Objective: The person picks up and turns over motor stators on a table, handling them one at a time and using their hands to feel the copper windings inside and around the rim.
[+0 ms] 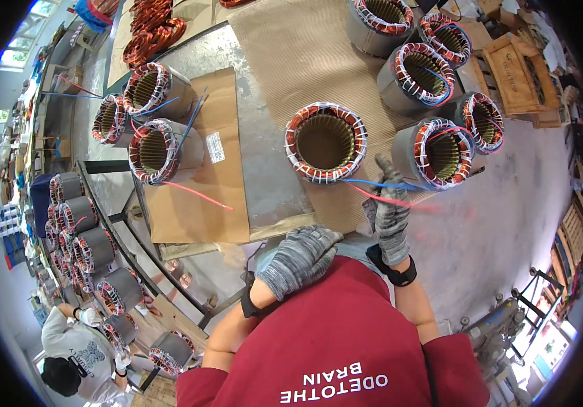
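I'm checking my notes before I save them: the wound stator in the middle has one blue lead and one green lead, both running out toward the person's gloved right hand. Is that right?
Not quite: the second lead is red, not green. The head view shows the wound stator with one blue lead and one red lead, both running out toward the gloved right hand.

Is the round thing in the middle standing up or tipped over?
Standing up. The round core has its orange-and-white end facing upward, and you can look down its hole to brown cardboard.
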Demonstrator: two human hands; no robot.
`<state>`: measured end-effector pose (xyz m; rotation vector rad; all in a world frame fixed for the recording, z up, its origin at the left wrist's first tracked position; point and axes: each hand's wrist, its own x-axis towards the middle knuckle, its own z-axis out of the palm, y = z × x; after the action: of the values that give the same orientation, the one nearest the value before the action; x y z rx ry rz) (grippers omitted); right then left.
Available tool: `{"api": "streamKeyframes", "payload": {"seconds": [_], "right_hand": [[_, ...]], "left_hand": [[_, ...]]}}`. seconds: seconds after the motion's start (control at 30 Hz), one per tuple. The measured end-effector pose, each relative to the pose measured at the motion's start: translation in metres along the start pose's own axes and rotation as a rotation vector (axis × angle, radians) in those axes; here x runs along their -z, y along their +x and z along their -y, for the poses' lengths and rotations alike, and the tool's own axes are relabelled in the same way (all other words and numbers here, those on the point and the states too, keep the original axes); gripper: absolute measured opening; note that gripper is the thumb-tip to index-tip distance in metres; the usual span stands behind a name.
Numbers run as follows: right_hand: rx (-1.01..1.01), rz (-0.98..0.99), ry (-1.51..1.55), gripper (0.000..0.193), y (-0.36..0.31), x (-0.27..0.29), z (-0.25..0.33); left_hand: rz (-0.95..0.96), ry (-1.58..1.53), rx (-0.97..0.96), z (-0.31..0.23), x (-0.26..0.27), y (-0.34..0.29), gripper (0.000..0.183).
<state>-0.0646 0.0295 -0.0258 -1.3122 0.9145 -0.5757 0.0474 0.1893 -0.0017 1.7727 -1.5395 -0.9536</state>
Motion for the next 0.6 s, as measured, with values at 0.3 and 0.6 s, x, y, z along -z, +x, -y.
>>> {"api": "streamKeyframes", "payload": {"seconds": [0.3,0.6], "right_hand": [[0.482,-0.314,-0.248,0.033,0.012,-0.017,-0.028],[0.165,-0.362,-0.169,0.018,0.029,-0.03,0.011]], "left_hand": [[-0.001,0.107,-0.054,0.036,0.007,-0.026,0.033],[-0.088,0.165,-0.015,0.075,0.02,-0.052,0.028]]}}
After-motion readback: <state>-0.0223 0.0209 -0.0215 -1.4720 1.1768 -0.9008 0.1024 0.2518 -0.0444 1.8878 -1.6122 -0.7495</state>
